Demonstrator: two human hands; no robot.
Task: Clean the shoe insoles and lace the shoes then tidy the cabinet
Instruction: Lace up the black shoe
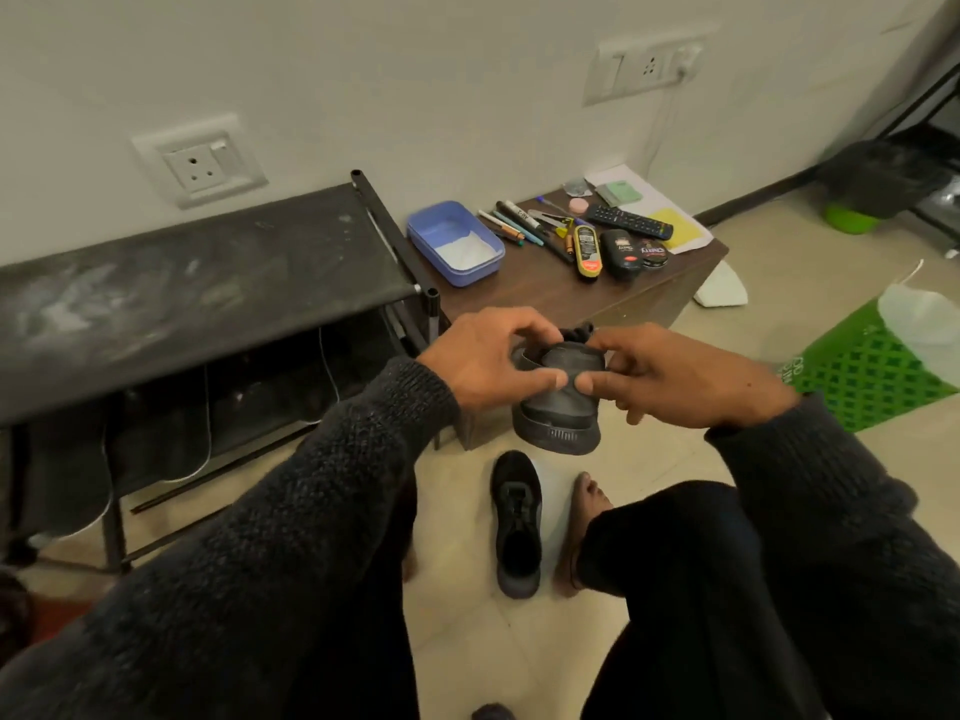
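1. Two hands hold one black shoe [558, 407] up in the air, over the floor [457, 631] and just in front of the brown desk [587, 298]. Its heel end faces the camera.
2. The left hand [488, 366] grips the top of the shoe, with its fingers [524, 332] curled over the opening and the thumb pressed on the back.
3. The right hand [670, 376] pinches the back of the shoe too. Its thumb tip sits just beside the left thumb tip.
4. A second black shoe [517, 522] lies on the floor below, next to a bare foot [587, 511].
5. On the desk, a blue box [454, 241] with white powder sits near the left edge. Pens [519, 228], polish bottles [605, 252] and a remote [628, 220] lie toward the back right corner.
6. A dusty black shoe rack [197, 283] stands against the wall, touching the desk's left side.
7. A green basket [872, 376] sits on the floor to the right.
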